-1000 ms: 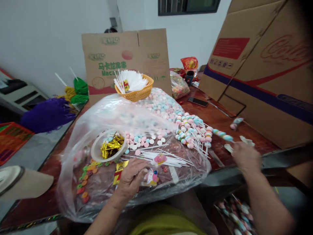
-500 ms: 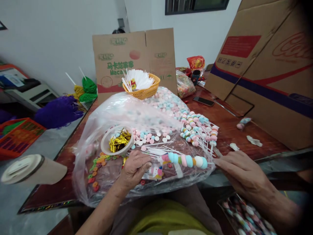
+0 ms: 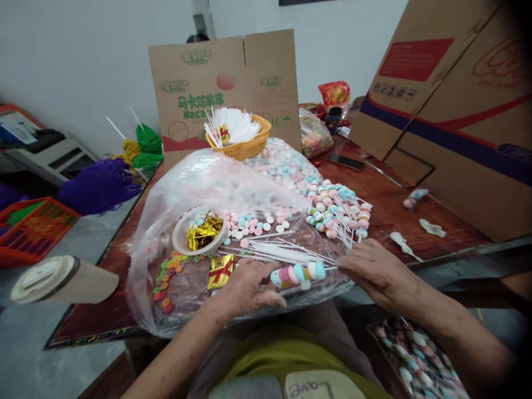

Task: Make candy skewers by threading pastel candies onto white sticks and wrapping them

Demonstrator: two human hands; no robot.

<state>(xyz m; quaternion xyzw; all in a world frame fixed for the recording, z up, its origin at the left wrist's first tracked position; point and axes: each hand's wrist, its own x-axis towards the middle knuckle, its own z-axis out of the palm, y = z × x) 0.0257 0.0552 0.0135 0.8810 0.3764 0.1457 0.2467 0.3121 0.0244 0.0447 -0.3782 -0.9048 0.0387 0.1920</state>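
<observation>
Soft, dim light is falling over the table, and pale glare is spreading across the plastic bag. Near the left edge, wide-angle distortion is stretching the cup; along the right edge, dark blur is cutting off the cardboard box.

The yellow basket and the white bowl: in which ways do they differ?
The yellow basket has holes in its wall; the white bowl looks smooth. The basket holds thin white pieces, the bowl mainly gold strips. The basket stands farther back than the bowl. Both are open on top.
</observation>
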